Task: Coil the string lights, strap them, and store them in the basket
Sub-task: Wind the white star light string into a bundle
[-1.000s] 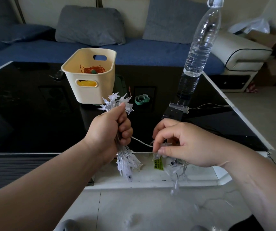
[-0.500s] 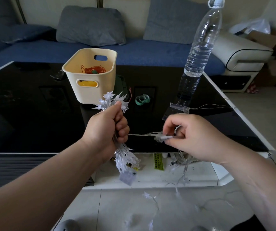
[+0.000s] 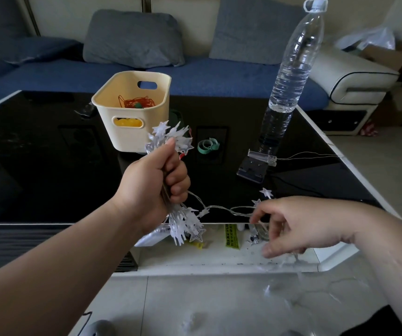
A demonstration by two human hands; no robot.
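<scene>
Right hand (image 3: pixel 304 229) lowered rightward, fingers (image 3: pixel 263 212) curled loosely round the loose strand (image 3: pixel 219 208), which is stretched sideways from the lights (image 3: pixel 184 227), gripped as an upright bundle in the left hand (image 3: pixel 151 187), nearer the basket (image 3: pixel 132 137).

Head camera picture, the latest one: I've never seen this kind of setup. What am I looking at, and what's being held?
There is no machine here: a person wears a wide-angle camera on the head, looking down at their own hands. The left hand grips a coiled bundle of star-shaped string lights. A loose strand runs to the right hand, whose fingers curl round it; the rest trails to the floor. On the black table stand a cream basket and a water bottle, with a green strap lying between them.
</scene>
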